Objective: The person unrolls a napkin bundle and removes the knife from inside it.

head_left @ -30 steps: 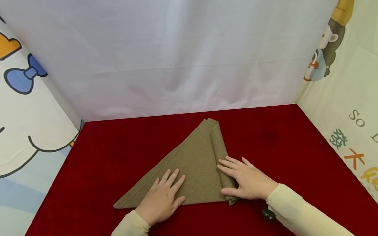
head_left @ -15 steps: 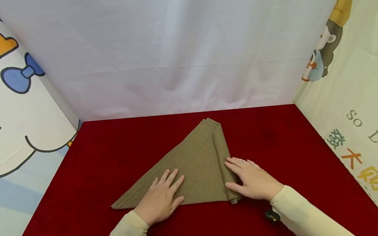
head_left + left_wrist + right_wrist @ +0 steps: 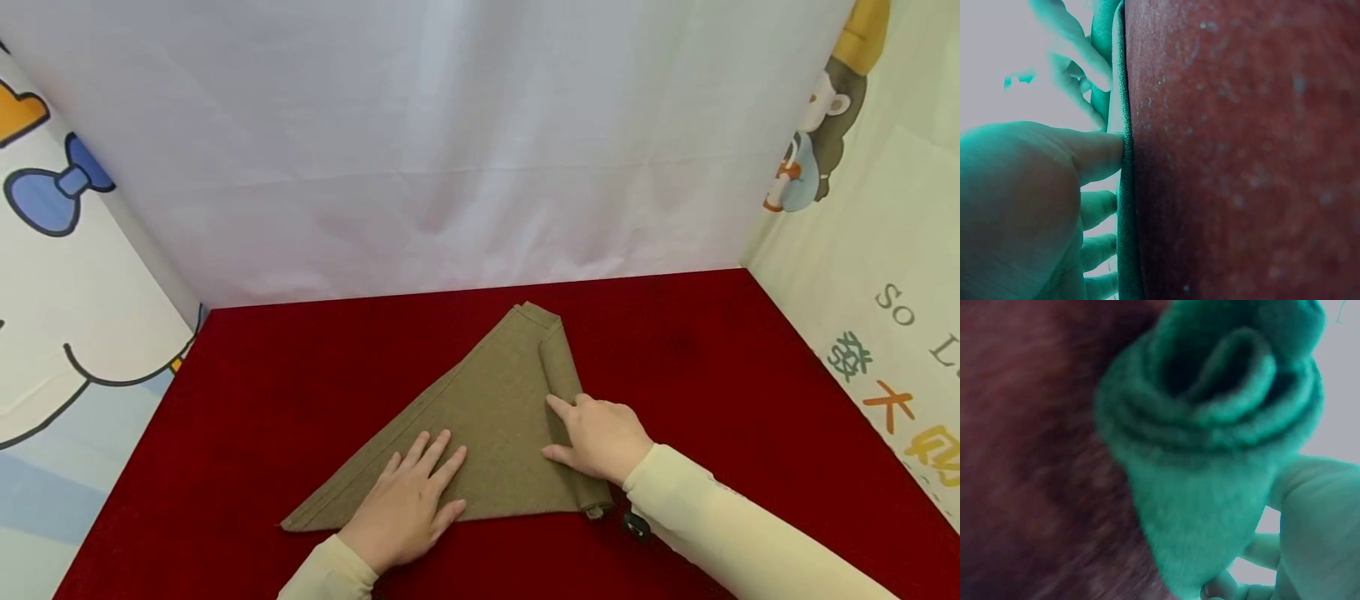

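A brown cloth lies on the red tabletop as a triangle, its right side wound into a roll. My left hand rests flat near the triangle's lower left, fingers spread. In the left wrist view its thumb meets the cloth's near edge. My right hand lies across the roll, index finger and thumb pointing left onto the roll's inner edge. The other fingers are partly hidden. Close up in the right wrist view, the roll's end shows several wound layers, with my right hand beside it.
The red tabletop surrounds the cloth. A white curtain stands along the back. Printed panels close the left side and the right side. A small black device sits at the right wrist.
The roll first shifted slightly right under my right hand. Then this hand moved left over it, index finger and thumb now reaching its inner edge. My left hand stays in place.
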